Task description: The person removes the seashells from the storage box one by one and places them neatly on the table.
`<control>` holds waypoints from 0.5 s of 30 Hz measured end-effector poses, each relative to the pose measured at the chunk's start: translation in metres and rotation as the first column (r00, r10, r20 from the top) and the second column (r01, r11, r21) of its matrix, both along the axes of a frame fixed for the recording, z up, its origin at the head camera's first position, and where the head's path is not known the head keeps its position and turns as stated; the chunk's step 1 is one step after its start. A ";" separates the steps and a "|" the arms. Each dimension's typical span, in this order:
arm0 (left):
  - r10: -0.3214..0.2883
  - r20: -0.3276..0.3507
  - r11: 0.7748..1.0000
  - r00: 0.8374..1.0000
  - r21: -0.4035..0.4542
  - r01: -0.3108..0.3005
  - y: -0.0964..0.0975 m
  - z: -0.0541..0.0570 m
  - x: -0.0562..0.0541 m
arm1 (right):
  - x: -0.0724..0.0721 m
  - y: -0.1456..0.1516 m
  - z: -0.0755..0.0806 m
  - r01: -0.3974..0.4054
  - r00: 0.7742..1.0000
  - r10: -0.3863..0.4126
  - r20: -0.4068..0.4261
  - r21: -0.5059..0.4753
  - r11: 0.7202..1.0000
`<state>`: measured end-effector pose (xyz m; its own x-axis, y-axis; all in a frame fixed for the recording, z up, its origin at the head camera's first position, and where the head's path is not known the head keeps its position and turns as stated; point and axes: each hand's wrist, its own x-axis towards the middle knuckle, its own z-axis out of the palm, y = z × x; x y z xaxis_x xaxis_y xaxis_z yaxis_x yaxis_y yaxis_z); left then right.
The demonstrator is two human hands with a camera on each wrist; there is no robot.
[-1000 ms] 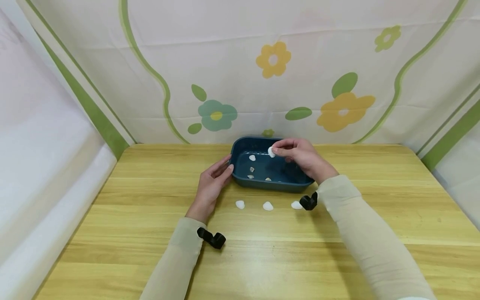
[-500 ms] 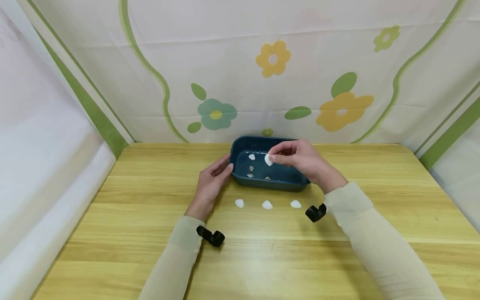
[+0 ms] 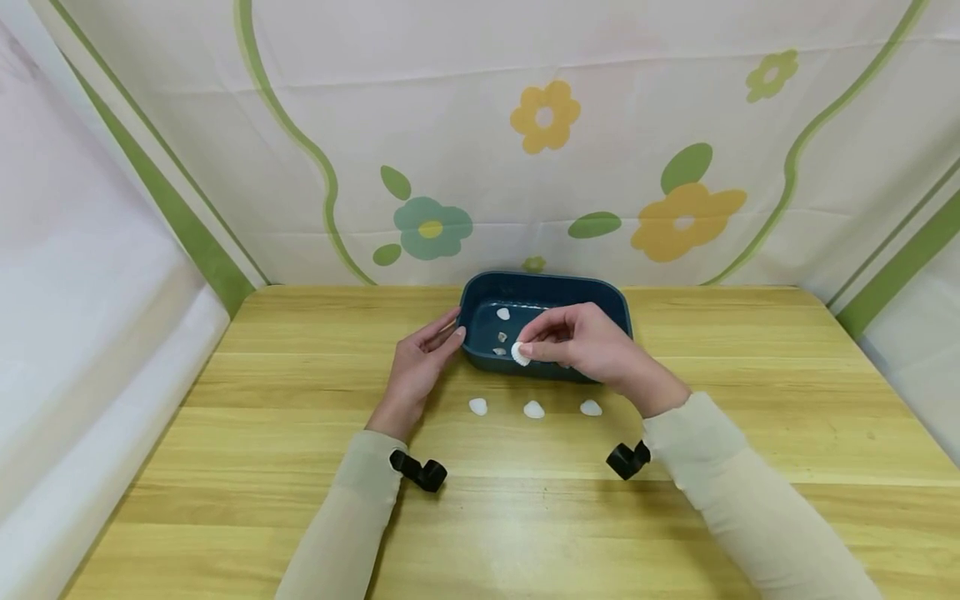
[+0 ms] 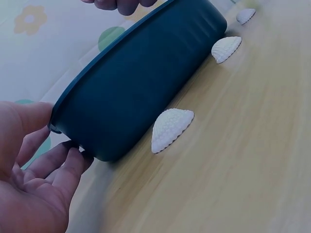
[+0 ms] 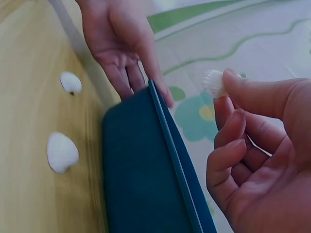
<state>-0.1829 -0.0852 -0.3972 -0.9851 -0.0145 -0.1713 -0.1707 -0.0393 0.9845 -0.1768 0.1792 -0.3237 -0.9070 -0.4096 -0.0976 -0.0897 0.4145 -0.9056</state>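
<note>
In the head view, my right hand [image 3: 588, 346] pinches a white ribbed seashell [image 3: 521, 353] between thumb and fingertips, over the near rim of a dark blue plastic bin [image 3: 540, 370]. The right wrist view shows that held shell [image 5: 214, 83] raised beside the bin wall [image 5: 141, 165]. My left hand [image 3: 422, 367] holds the bin's left end, its thumb [image 4: 34, 116] at the rim and the other fingers low against the end wall. On the table before the bin lie three white shells in a row: left [image 3: 478, 407], middle [image 3: 534, 409] and right [image 3: 591, 407].
Inside the bin are a white shell [image 3: 503, 314] and smaller brownish shells [image 3: 499, 352]; my right hand hides part of its floor. The bin stands on a wooden table [image 3: 525, 517] near its back edge, against a flower-printed cloth [image 3: 450, 125]. Each wrist carries a black camera mount.
My right hand has brought the pinched shell from over the bin's inside leftward and nearer to me, to the near rim. My left hand stays on the bin's end.
</note>
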 end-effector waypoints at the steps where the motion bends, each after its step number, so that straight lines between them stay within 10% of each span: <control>1: -0.002 0.001 1.000 1.000 0.000 0.002 0.000 0.000 0.000 | 0.002 -0.002 0.000 -0.003 1.000 0.003 0.005 0.008 1.000; 15: 0.007 0.007 1.000 1.000 -0.009 -0.007 0.001 0.000 0.000 | 0.029 -0.026 -0.009 -0.165 0.986 0.165 0.029 0.020 0.986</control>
<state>-0.1832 -0.0843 -0.3972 -0.9838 -0.0234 -0.1777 -0.1769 -0.0319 0.9837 -0.1480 0.1530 -0.3330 -0.8241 -0.5510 -0.1316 -0.1345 0.4160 -0.8994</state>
